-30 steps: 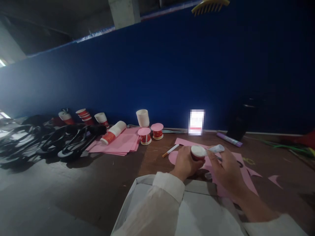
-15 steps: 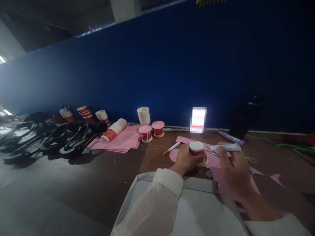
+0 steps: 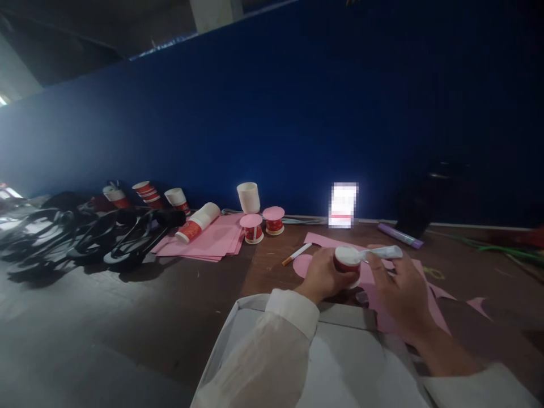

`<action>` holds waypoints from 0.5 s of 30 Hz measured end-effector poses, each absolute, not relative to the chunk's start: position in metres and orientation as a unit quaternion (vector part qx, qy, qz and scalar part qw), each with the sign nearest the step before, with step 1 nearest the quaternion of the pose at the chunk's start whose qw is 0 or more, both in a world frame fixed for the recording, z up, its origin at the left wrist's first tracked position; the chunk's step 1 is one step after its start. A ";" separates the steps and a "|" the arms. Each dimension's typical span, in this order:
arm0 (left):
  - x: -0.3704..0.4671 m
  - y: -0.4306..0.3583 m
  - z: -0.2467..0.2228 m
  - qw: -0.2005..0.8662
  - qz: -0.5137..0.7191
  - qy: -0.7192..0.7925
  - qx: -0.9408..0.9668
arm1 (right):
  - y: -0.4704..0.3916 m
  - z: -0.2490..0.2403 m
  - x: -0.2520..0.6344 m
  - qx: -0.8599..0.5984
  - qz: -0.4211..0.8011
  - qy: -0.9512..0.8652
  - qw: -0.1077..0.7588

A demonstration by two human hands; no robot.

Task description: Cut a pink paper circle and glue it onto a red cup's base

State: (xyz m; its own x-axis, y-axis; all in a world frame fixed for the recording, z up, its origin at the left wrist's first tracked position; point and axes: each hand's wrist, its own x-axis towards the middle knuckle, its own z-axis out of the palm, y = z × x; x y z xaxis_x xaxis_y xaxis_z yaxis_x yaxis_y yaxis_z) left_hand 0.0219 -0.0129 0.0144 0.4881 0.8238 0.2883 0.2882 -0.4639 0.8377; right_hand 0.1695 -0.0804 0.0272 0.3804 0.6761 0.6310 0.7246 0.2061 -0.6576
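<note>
My left hand (image 3: 325, 276) is wrapped round a red-and-white paper cup (image 3: 347, 258), which stands upside down with its white base facing up. In my right hand (image 3: 402, 292) is a translucent glue tube (image 3: 385, 253), pinched between thumb and fingers. Its tip points left and meets the edge of the cup's base; whether it presses on it I cannot tell. Beneath both hands lies a cut pink paper sheet (image 3: 385, 317). A pink paper disc (image 3: 302, 265) lies left of my left hand. Near the cup is a small clear cap (image 3: 362, 297).
Two upturned cups carry pink discs (image 3: 251, 221) (image 3: 273, 213). Behind them stands a white cup (image 3: 249, 197). Further left are a pink paper stack (image 3: 229, 235), a lying cup (image 3: 199, 222) and black straps (image 3: 131, 243). A purple tube (image 3: 399, 236) and a lit screen (image 3: 343, 205) sit behind.
My right hand has moved left, bringing the glue tube's tip to the cup's base. The cup has shifted slightly right and tilted a little in my left hand.
</note>
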 end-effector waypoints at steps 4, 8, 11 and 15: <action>0.022 -0.015 0.016 0.328 0.369 0.372 0.786 | -0.078 0.023 0.171 -0.633 -0.026 -0.566 0.527; 0.022 -0.014 0.017 0.314 0.358 0.379 0.793 | -0.078 0.024 0.172 -0.630 -0.002 -0.572 0.526; 0.023 -0.014 0.018 0.317 0.342 0.391 0.794 | -0.079 0.026 0.172 -0.626 0.005 -0.561 0.542; 0.023 -0.014 0.018 0.320 0.336 0.398 0.791 | -0.080 0.028 0.173 -0.637 -0.018 -0.550 0.540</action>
